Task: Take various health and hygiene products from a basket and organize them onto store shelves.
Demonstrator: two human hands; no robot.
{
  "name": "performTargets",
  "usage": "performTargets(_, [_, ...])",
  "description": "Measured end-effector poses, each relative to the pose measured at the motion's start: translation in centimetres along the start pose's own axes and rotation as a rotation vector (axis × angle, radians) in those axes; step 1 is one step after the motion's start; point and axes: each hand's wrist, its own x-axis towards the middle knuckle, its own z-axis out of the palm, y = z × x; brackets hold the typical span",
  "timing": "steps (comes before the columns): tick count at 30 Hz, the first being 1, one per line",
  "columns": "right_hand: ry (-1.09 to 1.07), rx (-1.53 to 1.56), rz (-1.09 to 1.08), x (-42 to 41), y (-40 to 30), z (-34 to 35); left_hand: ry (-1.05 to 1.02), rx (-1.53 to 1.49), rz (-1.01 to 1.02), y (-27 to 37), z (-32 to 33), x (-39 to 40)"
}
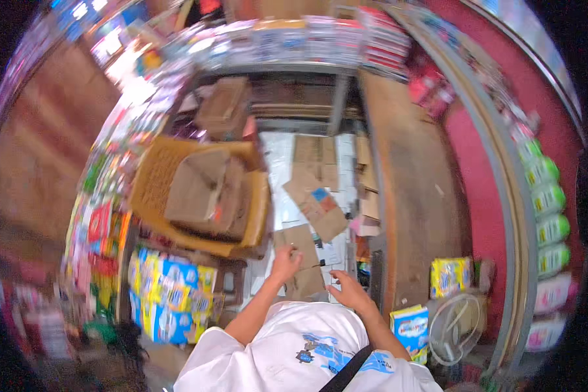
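My left hand (287, 264) is held out in front of my body with its fingers apart and nothing in it. To its right, my right hand (347, 290) is also empty, its fingers spread. Below and beyond them, flattened cardboard pieces (300, 240) lie on the white tiled floor (278, 161). One cardboard sheet (318, 210) has a blue and orange patch. An open cardboard box (152, 196) with another box (191, 181) inside stands to the left of my left hand.
Blue and yellow plastic packs (171, 299) are stacked at left, another pack (409, 328) at right. A wooden surface (421, 196) runs along the right. Beyond it stand green-capped packages (549, 201). A round fan guard (454, 328) is near my right arm. Stacked goods (294, 44) line the far shelf.
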Motion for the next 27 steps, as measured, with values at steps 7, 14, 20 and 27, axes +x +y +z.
performTargets(7, [-0.326, -0.333, -0.193, 4.3, -7.6, 6.4, 0.202, -0.206, 0.004, -3.5, -8.3, -7.6])
performTargets(14, [-0.674, -0.325, -0.343, 4.8, -15.0, 14.8, 0.677, -0.251, -0.153, -5.0, -21.4, -15.9])
performTargets(20, [-0.805, -0.395, -0.410, 5.6, -18.7, 19.4, 1.327, 0.036, -0.306, -9.3, -29.9, -24.7])
performTargets(27, [-0.718, -0.177, -0.604, 9.2, -24.2, 26.2, 1.424, 0.137, -0.669, -14.3, -31.0, -32.9])
